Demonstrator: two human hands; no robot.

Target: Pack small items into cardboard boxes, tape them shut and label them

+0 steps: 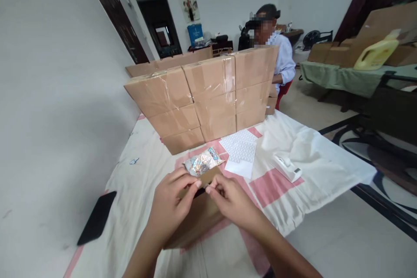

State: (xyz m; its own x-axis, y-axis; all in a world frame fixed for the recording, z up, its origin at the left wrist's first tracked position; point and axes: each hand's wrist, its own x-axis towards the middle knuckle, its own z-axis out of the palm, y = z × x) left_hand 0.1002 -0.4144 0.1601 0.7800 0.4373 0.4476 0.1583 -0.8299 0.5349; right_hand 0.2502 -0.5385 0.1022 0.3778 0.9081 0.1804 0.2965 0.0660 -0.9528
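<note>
A small brown cardboard box (198,219) stands in front of me on the cloth, with its flap (211,175) raised at the far side and a dark gap at the top. Over its left part, my left hand (174,197) is closed in a pinch, thumb against index finger. My right hand (230,197) pinches close beside it, fingers curled, at the opening. Something tiny and pale may be between the fingertips; I cannot make it out. Just behind the flap lies a shiny clear plastic bag (202,161) with a blue label.
Stacked, taped cardboard boxes (213,95) form a wall across the table. Printed label sheets (241,156) and a white device (287,167) lie to the right, a black phone (97,218) to the left. A co-worker (282,52) sits behind the boxes. A yellow jug (378,52) stands on another table.
</note>
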